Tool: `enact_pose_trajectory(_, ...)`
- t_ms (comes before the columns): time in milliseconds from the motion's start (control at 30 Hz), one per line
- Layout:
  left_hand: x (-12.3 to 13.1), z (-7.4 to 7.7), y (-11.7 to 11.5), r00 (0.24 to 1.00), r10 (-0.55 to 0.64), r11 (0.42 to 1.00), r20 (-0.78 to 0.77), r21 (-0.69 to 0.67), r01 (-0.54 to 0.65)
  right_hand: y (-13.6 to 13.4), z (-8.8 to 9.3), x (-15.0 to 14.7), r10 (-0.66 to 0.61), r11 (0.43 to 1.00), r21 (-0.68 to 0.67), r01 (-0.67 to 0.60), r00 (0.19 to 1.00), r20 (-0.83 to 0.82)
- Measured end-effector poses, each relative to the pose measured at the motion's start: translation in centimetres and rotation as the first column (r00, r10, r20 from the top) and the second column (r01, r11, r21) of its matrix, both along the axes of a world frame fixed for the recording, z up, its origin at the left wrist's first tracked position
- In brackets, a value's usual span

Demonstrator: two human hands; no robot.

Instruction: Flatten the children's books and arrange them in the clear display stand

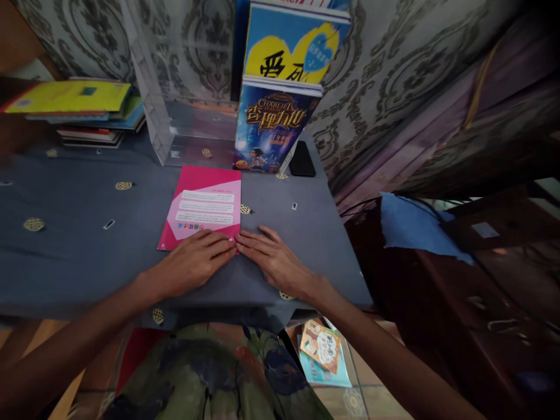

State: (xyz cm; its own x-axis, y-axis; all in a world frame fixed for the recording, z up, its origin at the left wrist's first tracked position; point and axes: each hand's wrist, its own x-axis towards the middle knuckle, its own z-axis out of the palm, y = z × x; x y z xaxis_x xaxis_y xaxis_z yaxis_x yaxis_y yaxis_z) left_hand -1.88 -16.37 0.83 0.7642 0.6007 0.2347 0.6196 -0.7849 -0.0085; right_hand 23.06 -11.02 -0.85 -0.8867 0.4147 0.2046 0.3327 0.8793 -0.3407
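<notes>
A pink book (210,181) lies on the cloth-covered table, its printed side up and the text upside down to me. My left hand (195,261) rests over its near edge, fingers together and closed at the near right corner. From the other side my right hand (275,259) meets it at that same corner, fingertips pinched there and the little finger a bit apart. The fingertips of both hands almost touch. Both thumbs are hidden beneath the hands.
Behind the book stands a clear acrylic rack (153,116) holding upright books (277,125). A black phone (303,159) lies beside it. Stacked books (87,111) sit at the back left. Below the table's right front edge are more books (321,347). A dark wooden cabinet (437,303) stands at right.
</notes>
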Motion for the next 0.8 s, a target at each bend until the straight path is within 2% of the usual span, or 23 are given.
enact_pose_trajectory(200,0.9,-0.1,-1.5,0.993,0.111,0.993,-0.037,0.041,-0.11,-0.8,0.1,0.0,-0.006,1.0,-0.006,0.006,0.999,0.048)
enact_pose_trajectory(333,1.4,-0.6,-2.8,0.986,0.16,0.986,-0.037,0.051,-0.158,-1.6,-0.3,0.0,-0.021,0.999,0.046,0.021,1.0,-0.007)
enact_pose_trajectory(600,2.5,-1.1,-4.2,0.961,0.267,0.959,0.071,0.077,-0.272,-2.5,-0.9,0.1,-0.014,0.993,0.12,0.02,0.998,-0.053)
enact_pose_trajectory(800,1.5,-1.6,-5.2,0.928,0.352,0.93,0.12,0.068,-0.362,-2.3,-0.8,0.1,0.0,0.992,0.129,0.007,0.999,-0.05)
